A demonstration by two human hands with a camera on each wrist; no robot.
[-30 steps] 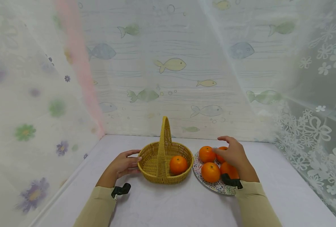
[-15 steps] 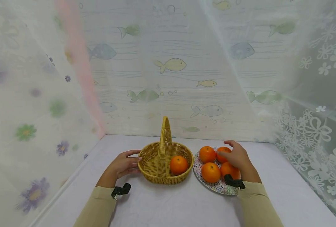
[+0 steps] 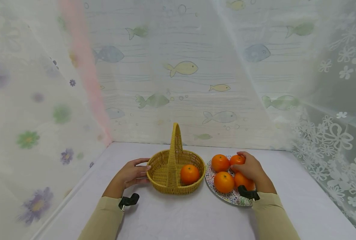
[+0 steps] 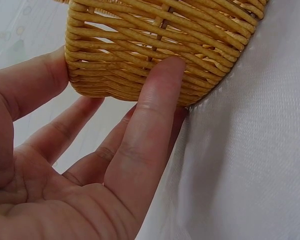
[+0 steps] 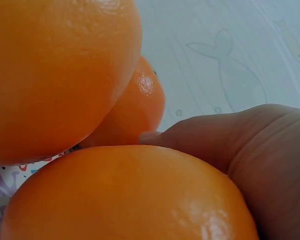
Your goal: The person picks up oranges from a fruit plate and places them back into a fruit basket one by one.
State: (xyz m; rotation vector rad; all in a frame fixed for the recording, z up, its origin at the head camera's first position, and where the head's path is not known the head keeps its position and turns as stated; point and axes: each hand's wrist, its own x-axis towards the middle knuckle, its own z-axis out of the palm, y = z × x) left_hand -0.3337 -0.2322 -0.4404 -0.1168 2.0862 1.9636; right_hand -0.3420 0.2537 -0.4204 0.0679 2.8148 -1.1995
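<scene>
A yellow wicker basket [image 3: 162, 190] with a tall hoop handle stands mid-table, one orange [image 3: 190, 174] in its right half. My left hand [image 3: 132, 175] touches the basket's left side with spread fingers; in the left wrist view one fingertip [image 4: 170, 67] lies flat against the woven wall. On a patterned plate [image 3: 236, 200] to the right sit several oranges. My right hand [image 3: 252, 168] reaches over the plate and holds the back right orange [image 3: 237, 160], thumb in front and a finger behind. The right wrist view shows the thumb [image 5: 200, 137] at that orange's lower edge.
On the plate, another orange [image 3: 220, 163] sits at the back left, one orange [image 3: 224, 182] in front and one orange [image 3: 241, 180] under the right wrist. A white cloth [image 3: 178, 216] covers the table. Printed curtains [image 3: 184, 100] hang behind and at both sides.
My right hand has come down and slightly right over the plate, and its thumb and finger have closed about the back right orange. The left hand and basket stay put.
</scene>
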